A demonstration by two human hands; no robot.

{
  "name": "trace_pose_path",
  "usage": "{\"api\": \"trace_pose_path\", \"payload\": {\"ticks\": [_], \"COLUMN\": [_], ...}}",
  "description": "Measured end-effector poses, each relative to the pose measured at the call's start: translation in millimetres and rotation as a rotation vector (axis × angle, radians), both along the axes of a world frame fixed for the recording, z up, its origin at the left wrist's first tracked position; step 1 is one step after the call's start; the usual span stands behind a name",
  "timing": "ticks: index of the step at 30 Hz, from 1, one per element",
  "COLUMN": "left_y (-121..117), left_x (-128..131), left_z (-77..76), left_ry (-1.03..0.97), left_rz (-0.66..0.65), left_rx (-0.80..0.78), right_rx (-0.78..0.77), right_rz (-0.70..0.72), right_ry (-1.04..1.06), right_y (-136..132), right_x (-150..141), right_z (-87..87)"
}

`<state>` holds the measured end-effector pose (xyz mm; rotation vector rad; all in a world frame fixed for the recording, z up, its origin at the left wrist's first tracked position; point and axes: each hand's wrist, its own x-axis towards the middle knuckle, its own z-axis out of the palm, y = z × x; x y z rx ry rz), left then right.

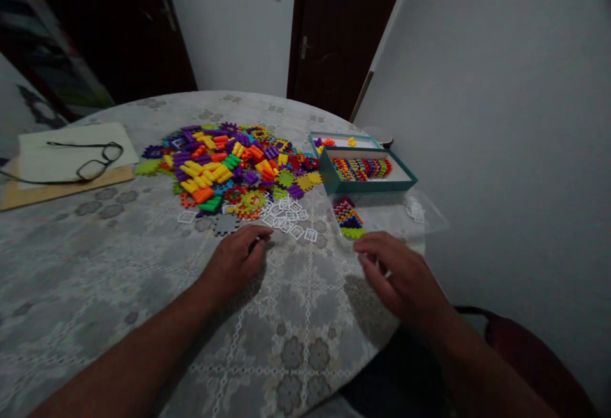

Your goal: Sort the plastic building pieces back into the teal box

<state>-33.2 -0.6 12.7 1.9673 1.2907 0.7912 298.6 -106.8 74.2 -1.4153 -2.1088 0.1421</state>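
Observation:
My left hand [240,254] hovers low over the table, fingers loosely bent, thumb a little apart from the index finger; I see nothing in it. Just beyond its fingertips lie white window-frame pieces [285,214], and a grey gear-edged plate [225,224] is behind its knuckles. To the right, my right hand [398,271] is at the near edge of a clear plastic tray [386,214]. Its thumb and index finger are slightly apart, with nothing visible between them. Close to those fingertips, lime-green gear pieces [352,233] sit in the tray before rows of multicoloured gear pieces [347,212].
A large heap of coloured plastic pieces [210,170] covers the table's middle. Behind the tray, a teal box [377,186] holds rows of gear pieces, with its lid-like tray [341,135] behind. Glasses [102,160] rest on papers [71,144] at left. A wall stands right.

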Motion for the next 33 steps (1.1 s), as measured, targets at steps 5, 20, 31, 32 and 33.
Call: {"api": "trace_pose_path", "payload": {"ticks": [5,20,31,32,33], "left_y": [-1,5,-1,-1,-1], "left_x": [0,-5,0,0,0], "left_z": [-4.2,-23.9,-27.7,-27.7,-27.7], "left_ry": [-0.017,-0.021,0.010,0.006,0.001], "left_rz": [-0.028,0.057,0.013,0.016,0.020], "left_rx": [0.042,0.223,0.225,0.225,0.225], "right_rx": [-0.242,-0.331,-0.218,-0.221,-0.225], "right_rz": [0.103,-0.322,-0.036,-0.038,-0.051], "right_ry": [-0.126,-0.404,0.213,0.207,0.190], "right_y": [24,76,87,89,90], "right_x": [-84,-101,-105,-108,-109], "right_z": [-22.1,-65.9,-71.5,-72.9,-74.9]}}
